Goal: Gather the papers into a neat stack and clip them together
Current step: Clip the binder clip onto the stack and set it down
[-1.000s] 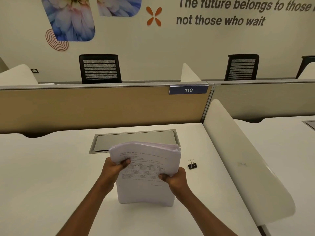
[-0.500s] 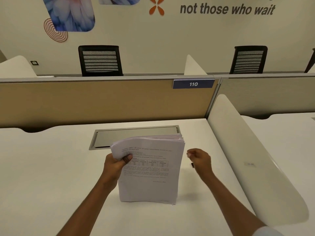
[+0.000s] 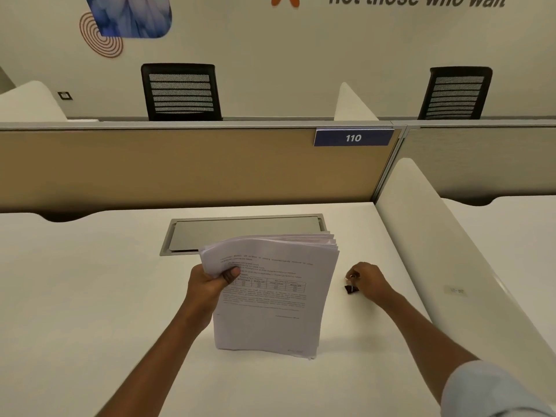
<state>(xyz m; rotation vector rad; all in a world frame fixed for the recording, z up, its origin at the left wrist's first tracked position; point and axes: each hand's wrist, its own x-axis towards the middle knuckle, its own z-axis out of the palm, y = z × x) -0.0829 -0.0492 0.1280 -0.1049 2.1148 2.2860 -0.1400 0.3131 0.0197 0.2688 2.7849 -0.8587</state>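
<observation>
A thick stack of white printed papers (image 3: 270, 308) stands upright on its bottom edge on the white desk (image 3: 90, 296). My left hand (image 3: 207, 284) grips the stack's upper left corner, thumb across the front page. The top edges fan slightly and bend away. To the right of the stack, my right hand (image 3: 368, 279) pinches the silver wire handles of a small black binder clip (image 3: 350, 288), which hangs at the desk surface just left of the fingers.
A grey metal cable hatch (image 3: 246, 227) is set into the desk behind the papers. A tan partition (image 3: 180, 167) closes the back, and a rounded white divider (image 3: 436, 251) runs along the right side. Black chairs stand beyond the partition.
My right hand let go of the stack's right edge, moved right to the binder clip and closed its fingers on it. The left hand alone keeps the stack upright.
</observation>
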